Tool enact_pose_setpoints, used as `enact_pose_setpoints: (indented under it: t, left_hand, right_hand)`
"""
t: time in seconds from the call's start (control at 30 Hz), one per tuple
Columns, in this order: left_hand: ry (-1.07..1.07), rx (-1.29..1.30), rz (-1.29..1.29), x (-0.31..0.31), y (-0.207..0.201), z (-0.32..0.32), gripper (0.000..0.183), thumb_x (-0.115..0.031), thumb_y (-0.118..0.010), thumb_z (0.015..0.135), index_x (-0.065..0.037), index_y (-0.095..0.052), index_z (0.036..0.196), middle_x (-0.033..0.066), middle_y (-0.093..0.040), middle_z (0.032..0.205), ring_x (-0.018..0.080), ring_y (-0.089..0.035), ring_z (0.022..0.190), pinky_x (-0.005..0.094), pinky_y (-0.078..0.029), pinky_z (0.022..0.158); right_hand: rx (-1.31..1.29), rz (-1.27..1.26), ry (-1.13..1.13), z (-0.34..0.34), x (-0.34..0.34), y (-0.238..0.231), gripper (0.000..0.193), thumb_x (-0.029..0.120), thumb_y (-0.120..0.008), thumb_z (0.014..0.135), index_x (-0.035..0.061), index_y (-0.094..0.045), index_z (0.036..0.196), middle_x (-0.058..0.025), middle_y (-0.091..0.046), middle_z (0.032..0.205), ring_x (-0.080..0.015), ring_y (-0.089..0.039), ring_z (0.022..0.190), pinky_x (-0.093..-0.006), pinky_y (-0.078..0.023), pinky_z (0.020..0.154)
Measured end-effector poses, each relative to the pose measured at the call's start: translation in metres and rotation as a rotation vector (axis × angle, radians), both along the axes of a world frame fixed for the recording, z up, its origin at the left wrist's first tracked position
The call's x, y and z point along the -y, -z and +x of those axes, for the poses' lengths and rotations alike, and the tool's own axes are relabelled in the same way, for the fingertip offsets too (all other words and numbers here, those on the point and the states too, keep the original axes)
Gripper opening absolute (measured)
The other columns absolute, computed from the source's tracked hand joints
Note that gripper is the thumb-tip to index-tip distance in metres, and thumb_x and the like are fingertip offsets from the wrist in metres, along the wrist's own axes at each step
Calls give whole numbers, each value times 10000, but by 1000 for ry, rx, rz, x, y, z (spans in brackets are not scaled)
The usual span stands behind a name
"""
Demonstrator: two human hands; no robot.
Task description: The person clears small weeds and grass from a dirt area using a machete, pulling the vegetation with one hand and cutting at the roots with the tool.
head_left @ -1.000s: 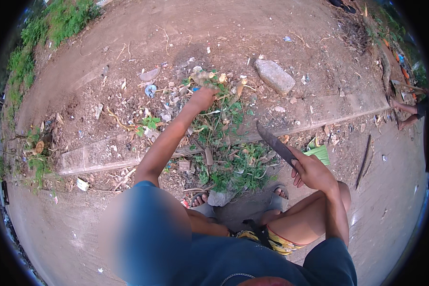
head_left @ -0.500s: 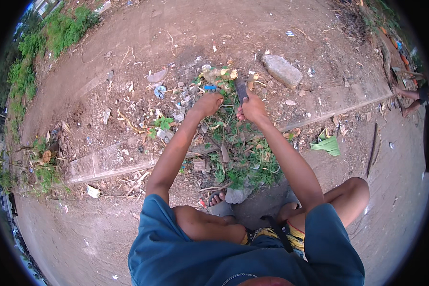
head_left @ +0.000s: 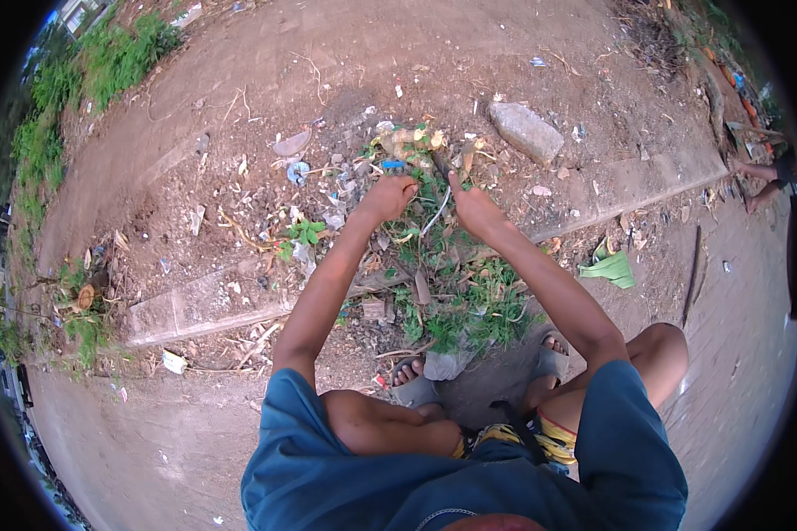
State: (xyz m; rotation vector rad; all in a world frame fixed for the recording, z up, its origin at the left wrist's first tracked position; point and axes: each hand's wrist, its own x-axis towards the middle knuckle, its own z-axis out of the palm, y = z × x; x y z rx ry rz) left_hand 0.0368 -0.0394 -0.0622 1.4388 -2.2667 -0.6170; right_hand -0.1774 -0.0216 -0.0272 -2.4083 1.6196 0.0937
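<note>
My right hand point(head_left: 476, 212) is wrapped round the handle of a dark-bladed knife point(head_left: 440, 162). Its blade points away from me and reaches a low, pale stump point(head_left: 407, 139) with freshly cut yellowish ends. Left of the blade, my left hand point(head_left: 388, 198) is closed with its fingertips pinched together near green stems; what they hold is too small to make out. A thin whitish strip point(head_left: 437, 212) curves down between my hands. Below them lie leafy green cuttings point(head_left: 478, 305). A bright blue scrap point(head_left: 392, 165) sits just beyond my left fingers.
A large grey stone point(head_left: 526, 133) lies beyond my right hand. The concrete kerb point(head_left: 212, 305) crosses in front of my feet, with a smaller grey stone point(head_left: 447, 364) between them. A folded green leaf point(head_left: 609, 270) and a dark stick point(head_left: 692, 274) lie at right. Another person's legs point(head_left: 757, 181) show at far right.
The knife blade has turned from its broad side to nearly edge-on, and my right hand has shifted slightly right. The whitish strip now shows between my hands. My left hand barely moved.
</note>
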Motion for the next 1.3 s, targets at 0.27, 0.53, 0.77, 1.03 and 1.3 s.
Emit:
enact_pose_setpoints:
  t: [0.27,0.53,0.77,1.03,1.3]
  left_hand:
    - [-43,8,35,-1,7,-3,299,-275,-495,965,-40,-658,1053,200,-661,1032,401,-615,970,475,-482,876]
    - [-45,20,37,0,5,-2,281,-268,-540,947,-55,-664,1080,198,-670,1034,392,-629,956,452,-493,858]
    - [-243,42,35,25,-8,-11,334,-302,-595,907,-40,-643,1108,226,-676,1005,401,-651,922,478,-507,832]
    - [-512,252,9,44,-11,-69,363,-330,-562,937,14,-673,975,222,-692,880,397,-681,871,477,-553,794]
    - [-497,353,-71,48,1,-71,307,-250,-528,948,-13,-705,864,202,-696,854,380,-691,834,465,-561,730]
  right_hand:
    - [153,40,141,-14,-12,-29,713,-21,-504,819,-45,-233,1478,-289,-658,882,-404,-675,812,-480,-550,754]
    - [132,154,63,-9,-4,-7,707,-38,-491,834,-49,-210,1482,-255,-666,802,-348,-694,794,-449,-553,755]
    - [466,359,152,-50,-53,-23,629,5,-444,916,37,-226,1505,-183,-654,750,-234,-680,617,-380,-546,636]
    - [667,538,364,-66,-75,-32,551,81,-416,979,68,-252,1505,-137,-647,728,-194,-673,586,-354,-539,625]
    - [708,550,453,-89,-72,-46,524,123,-394,1009,101,-251,1513,-103,-655,732,-170,-667,575,-331,-543,582]
